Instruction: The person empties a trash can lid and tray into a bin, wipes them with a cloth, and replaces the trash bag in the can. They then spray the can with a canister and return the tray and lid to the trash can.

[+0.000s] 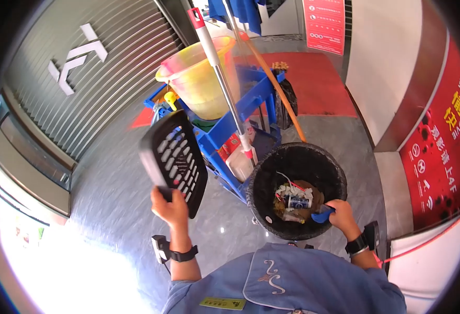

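Observation:
My left hand [171, 208] grips the lower edge of a black slotted plastic tray [180, 162], which is held up on its side, left of the bin. My right hand [341, 213] is closed on a blue tool [322, 214] at the right rim of a round black bin [258, 209]; the tool's blue end points into the bin. Inside the bin are a dark blue and white can [299, 202], pale crumpled scraps [287, 191] and brown waste.
Behind the bin stands a blue cart [217, 137] with a yellow bucket [201, 83], a white-and-red pole [220, 73] and an orange pole [277, 83]. A black bag [286, 104] hangs there. Red mat [319, 89] beyond; red poster wall [434, 152] right.

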Motion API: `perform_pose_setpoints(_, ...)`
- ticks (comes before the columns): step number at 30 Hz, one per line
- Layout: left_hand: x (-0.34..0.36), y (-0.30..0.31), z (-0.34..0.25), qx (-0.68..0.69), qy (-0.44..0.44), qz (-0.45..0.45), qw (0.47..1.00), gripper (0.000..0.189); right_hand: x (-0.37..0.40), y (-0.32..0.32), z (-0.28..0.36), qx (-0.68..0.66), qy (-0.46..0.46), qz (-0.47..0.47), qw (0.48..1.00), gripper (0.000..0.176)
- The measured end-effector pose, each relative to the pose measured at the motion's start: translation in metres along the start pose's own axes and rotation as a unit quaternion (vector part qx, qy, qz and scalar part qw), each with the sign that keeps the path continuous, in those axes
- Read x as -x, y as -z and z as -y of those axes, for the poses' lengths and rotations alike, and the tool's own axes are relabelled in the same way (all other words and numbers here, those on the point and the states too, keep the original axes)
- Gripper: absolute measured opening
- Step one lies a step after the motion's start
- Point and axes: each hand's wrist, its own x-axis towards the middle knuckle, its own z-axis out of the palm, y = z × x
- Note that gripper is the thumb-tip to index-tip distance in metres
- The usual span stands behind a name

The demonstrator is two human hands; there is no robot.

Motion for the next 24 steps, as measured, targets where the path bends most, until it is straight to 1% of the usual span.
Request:
perform_pose_setpoints(2, -0.021, 0.006, 0.009, 0.106, 0.018, -0.045, 0.993, 0.016, -0.002, 0.011, -0.004, -0.025, -0.025, -0.019, 0.999, 0.033)
perform_pose_setpoints(4, -0.043, 0.002, 0.031, 0.225, 0.067, -0.093, 0.968, 0.011, -0.003, 0.015, -0.015, -0.053, -0.047, -0.028, 0.997, 0.035)
perform_pose_setpoints(5, -0.054, 0.001, 0.030, 0.241, 0.108, -0.113, 0.958, 0.010, -0.004, 0.016, -0.023, -0.066, -0.055, -0.027, 0.996, 0.035)
perform_pose_setpoints(7, -0.074, -0.009, 0.026, 0.271, 0.153, -0.134, 0.941, 0.012, -0.008, 0.023, -0.029, -0.105, -0.091, -0.009, 0.990, 0.037)
perform_pose_setpoints(8, -0.084, -0.015, 0.025, 0.288, 0.174, -0.144, 0.931, 0.013, -0.010, 0.021, -0.036, -0.107, -0.075, -0.020, 0.991, 0.037)
perform_pose_setpoints(10, -0.107, -0.028, 0.032, 0.314, 0.146, -0.144, 0.927, 0.016, -0.011, 0.016, -0.052, -0.112, -0.046, -0.043, 0.992, 0.035)
perform_pose_setpoints(14, -0.152, -0.065, 0.045, 0.278, 0.122, -0.176, 0.937, 0.016, -0.013, 0.008, -0.062, -0.107, -0.048, -0.059, 0.991, 0.037)
perform_pose_setpoints(17, -0.191, -0.094, 0.071, 0.196, 0.094, -0.201, 0.955, 0.024, -0.011, -0.005, -0.057, -0.142, -0.085, -0.068, 0.984, 0.037)
perform_pose_setpoints(18, -0.201, -0.105, 0.074, 0.198, 0.092, -0.197, 0.956, 0.024, -0.010, -0.010, -0.054, -0.144, -0.090, -0.072, 0.983, 0.037)
perform_pose_setpoints(20, -0.225, -0.129, 0.094, 0.185, 0.082, -0.182, 0.962, 0.021, -0.009, -0.019, -0.043, -0.148, -0.101, -0.083, 0.980, 0.038)
perform_pose_setpoints(24, -0.259, -0.182, 0.120, 0.255, 0.136, -0.092, 0.953, 0.017, -0.002, -0.030, 0.000, -0.108, -0.162, -0.116, 0.974, 0.037)
